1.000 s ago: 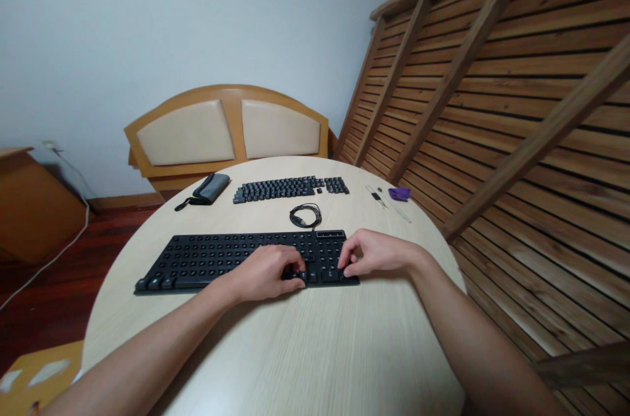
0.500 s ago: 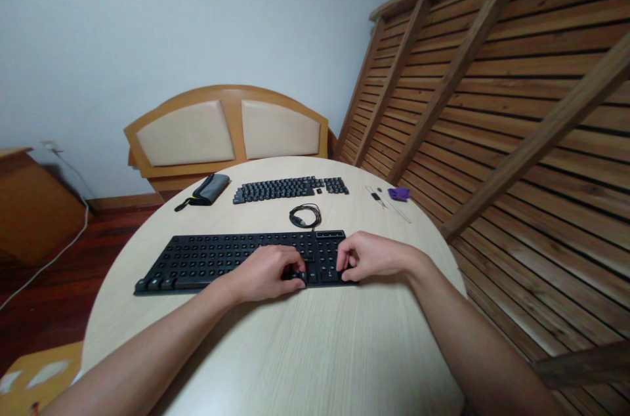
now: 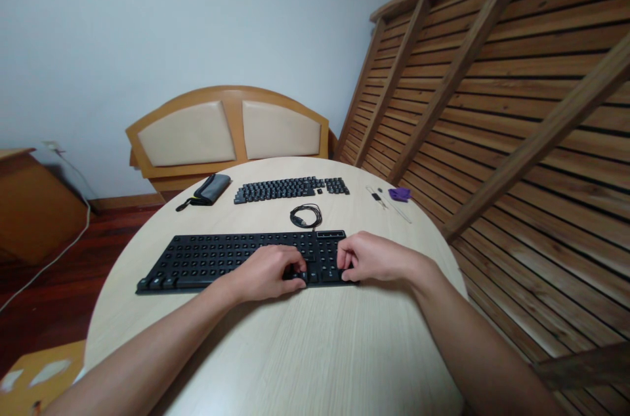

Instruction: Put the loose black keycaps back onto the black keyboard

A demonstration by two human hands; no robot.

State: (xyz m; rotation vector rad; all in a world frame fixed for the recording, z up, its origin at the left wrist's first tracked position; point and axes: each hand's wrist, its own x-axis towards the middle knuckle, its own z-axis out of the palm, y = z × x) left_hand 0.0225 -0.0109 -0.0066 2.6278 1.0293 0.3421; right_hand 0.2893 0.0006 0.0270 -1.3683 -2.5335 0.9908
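A black keyboard [image 3: 211, 258] lies across the table in front of me, most of its key positions bare and a few keycaps along its front row. My left hand [image 3: 270, 271] rests over its front edge near the arrow keys, thumb low at the edge and fingers curled on top. At the keyboard's right front corner, my right hand [image 3: 361, 258] has its thumb and fingers curled together over the number pad. Anything between those fingertips is hidden. The coiled cable [image 3: 306, 215] sits just behind the keyboard.
Behind the keyboard, loose dark keycaps [image 3: 275, 189] lie in keyboard order on the round table [image 3: 305, 357]. A grey and black pouch [image 3: 211, 189] is at back left. Right of the keycaps are a wire puller [image 3: 377, 197], a thin white stick [image 3: 401, 211] and a purple cloth [image 3: 399, 194].
Both hands keep nearly the same pose on the keyboard. The right wrist has shifted very slightly; the whole view has moved a touch.
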